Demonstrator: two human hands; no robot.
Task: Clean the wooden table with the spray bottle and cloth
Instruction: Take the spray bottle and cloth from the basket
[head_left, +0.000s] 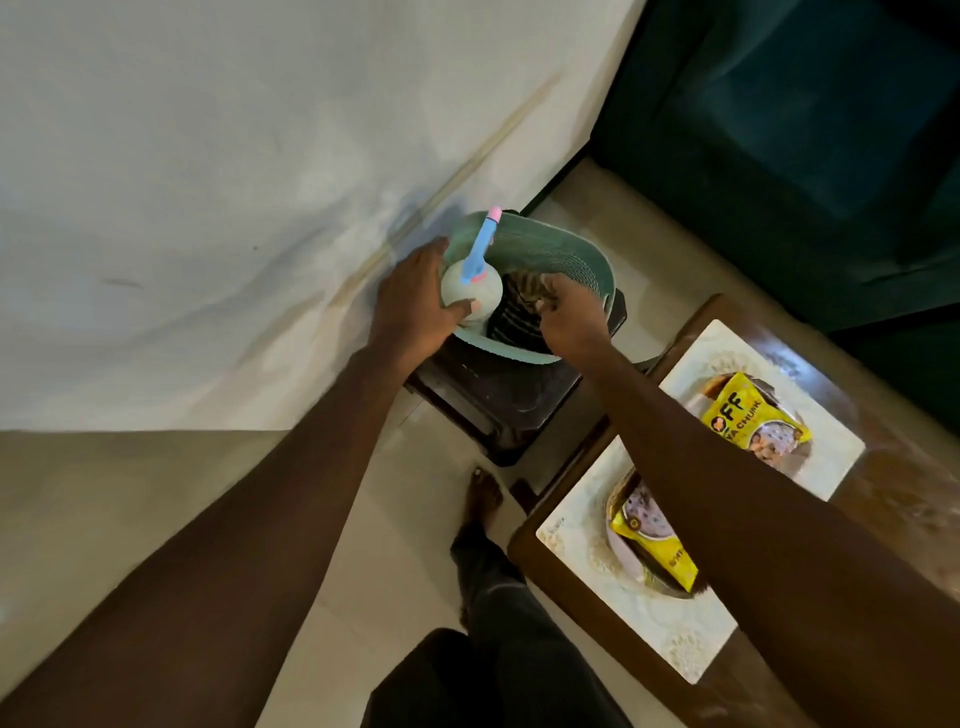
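Wooden counter (893, 467) is still laden: placemats, yellow packets (753, 421) marked "OFF", "CHUNK". Supplies are fetched from the green basket (582, 254) on the dark stool (498, 405). Spray bottle (470, 293) is clamped by left hand (415, 301); lifted upright is best. Striped cloth (519, 306) is pinched by right hand (571, 312).

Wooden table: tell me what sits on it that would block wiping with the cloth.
Two pale placemats cover the wooden table, each carrying a dish with a yellow snack packet. They lie where the cloth must wipe. The right forearm hides part of the near mat.
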